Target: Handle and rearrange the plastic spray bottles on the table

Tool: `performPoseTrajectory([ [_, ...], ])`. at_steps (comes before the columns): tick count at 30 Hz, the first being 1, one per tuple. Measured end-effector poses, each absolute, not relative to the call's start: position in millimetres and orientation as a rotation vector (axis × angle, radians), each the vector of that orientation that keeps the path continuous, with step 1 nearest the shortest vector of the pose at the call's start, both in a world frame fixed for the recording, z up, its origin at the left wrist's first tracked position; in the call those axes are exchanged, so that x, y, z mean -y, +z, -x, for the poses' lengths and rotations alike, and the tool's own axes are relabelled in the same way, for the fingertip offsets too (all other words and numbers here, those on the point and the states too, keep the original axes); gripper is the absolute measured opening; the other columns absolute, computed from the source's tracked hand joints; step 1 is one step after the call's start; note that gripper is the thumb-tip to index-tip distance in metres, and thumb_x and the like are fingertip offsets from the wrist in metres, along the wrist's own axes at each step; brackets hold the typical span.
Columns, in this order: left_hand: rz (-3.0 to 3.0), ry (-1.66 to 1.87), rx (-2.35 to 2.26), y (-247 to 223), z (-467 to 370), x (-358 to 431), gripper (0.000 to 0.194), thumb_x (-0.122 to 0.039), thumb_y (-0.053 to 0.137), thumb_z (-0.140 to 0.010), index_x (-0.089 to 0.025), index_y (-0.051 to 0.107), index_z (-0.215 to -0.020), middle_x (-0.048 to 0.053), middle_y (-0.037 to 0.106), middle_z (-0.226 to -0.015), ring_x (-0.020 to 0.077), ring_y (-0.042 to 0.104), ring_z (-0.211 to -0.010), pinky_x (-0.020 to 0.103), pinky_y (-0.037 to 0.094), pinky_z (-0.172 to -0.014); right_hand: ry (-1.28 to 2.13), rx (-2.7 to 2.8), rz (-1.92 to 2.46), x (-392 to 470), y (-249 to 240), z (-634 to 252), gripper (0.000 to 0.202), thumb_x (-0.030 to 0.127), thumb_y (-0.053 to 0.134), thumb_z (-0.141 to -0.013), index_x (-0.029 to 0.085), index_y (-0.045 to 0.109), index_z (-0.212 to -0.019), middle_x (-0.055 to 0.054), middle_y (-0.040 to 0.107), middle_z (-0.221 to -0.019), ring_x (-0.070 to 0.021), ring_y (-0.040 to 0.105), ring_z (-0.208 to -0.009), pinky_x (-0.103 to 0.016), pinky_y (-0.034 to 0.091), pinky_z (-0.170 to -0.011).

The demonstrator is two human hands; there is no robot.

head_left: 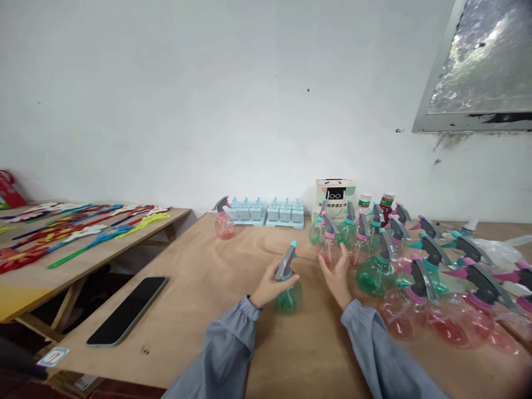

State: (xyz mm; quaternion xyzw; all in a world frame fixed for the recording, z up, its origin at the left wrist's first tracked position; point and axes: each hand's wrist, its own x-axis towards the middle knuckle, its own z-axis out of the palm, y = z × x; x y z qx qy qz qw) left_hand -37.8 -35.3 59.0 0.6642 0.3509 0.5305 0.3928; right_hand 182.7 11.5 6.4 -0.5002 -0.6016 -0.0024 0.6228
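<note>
My left hand (272, 284) is wrapped round the neck of a green spray bottle (290, 299) with a grey trigger head and teal nozzle, near the middle of the table. To its right, my right hand (336, 274) has thumb and fingers spread at the lower part of a pink spray bottle (328, 246); whether they touch it is unclear. Several green and pink spray bottles crowd the right side, among them a green one (375, 274) just right of my right hand. Another pink spray bottle (225, 226) stands alone at the back left.
A black phone (128, 311) lies on the wooden table (199, 332) at left. Light blue popsicle moulds (285, 215), a paper bag (322, 194) and two capped bottles stand along the wall. Colourful flat pieces cover another table (83, 266).
</note>
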Motion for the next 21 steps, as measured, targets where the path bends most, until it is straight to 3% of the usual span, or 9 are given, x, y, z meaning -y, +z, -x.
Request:
performPoseTrajectory([
  [2, -1.611, 1.373, -0.865, 58.3, 39.5, 35.9, 0.035, -0.032, 0.086, -0.065, -0.021, 0.074, -0.095, 0.002, 0.066, -0.08, 0.0157, 0.057, -0.075, 0.03, 0.049, -0.079, -0.078, 1.393, 1.169, -34.5, 3.3, -183.7, 0.084, 0.053, 0.057, -0.089, 0.009, 0.02, -0.15, -0.027, 0.03, -0.152, -0.036, 0.026, -0.147, -0.059, 0.025, -0.117],
  [6, -1.517, 1.336, -0.762, 62.6, 48.0, 36.7, 0.053, -0.028, 0.086, -0.064, -0.023, 0.07, -0.115, 0.007, 0.068, -0.112, 0.0143, 0.057, -0.078, 0.03, 0.049, -0.082, -0.116, 1.426, 1.218, -53.8, -7.5, -189.6, 0.084, 0.055, 0.054, -0.09, 0.004, 0.022, -0.148, -0.03, 0.035, -0.147, -0.0373, 0.032, -0.143, -0.06, 0.029, -0.114],
  [13, -1.331, 1.279, -0.644, 66.6, 57.6, 36.1, 0.048, -0.038, 0.082, -0.07, -0.021, 0.07, -0.114, 0.009, 0.069, -0.118, 0.0272, 0.058, -0.121, 0.044, 0.036, -0.112, -0.095, 1.57, 1.257, -4.8, -15.5, -197.1, 0.083, 0.053, 0.061, -0.084, 0.007, 0.03, -0.146, -0.025, 0.049, -0.137, -0.0366, 0.051, -0.128, -0.056, 0.043, -0.106],
  [16, -1.286, 1.267, -0.515, 66.3, 52.4, 36.0, 0.047, -0.041, 0.079, -0.073, -0.018, 0.069, -0.114, 0.012, 0.072, -0.114, 0.0311, 0.06, -0.122, 0.05, 0.036, -0.114, -0.016, 1.63, 1.219, 27.4, -19.0, -197.1, 0.08, 0.047, 0.063, -0.084, 0.013, 0.029, -0.148, -0.021, 0.049, -0.14, -0.0337, 0.052, -0.128, -0.053, 0.045, -0.106],
  [21, -1.15, 1.245, -0.415, 60.8, 43.5, 37.4, 0.041, -0.034, 0.077, -0.071, -0.016, 0.071, -0.107, 0.011, 0.073, -0.112, 0.0319, 0.063, -0.12, 0.05, 0.034, -0.116, -0.031, 1.647, 1.158, 52.6, -24.0, -190.9, 0.079, 0.039, 0.064, -0.083, 0.015, 0.026, -0.149, -0.019, 0.046, -0.139, -0.0327, 0.05, -0.129, -0.053, 0.045, -0.107],
])
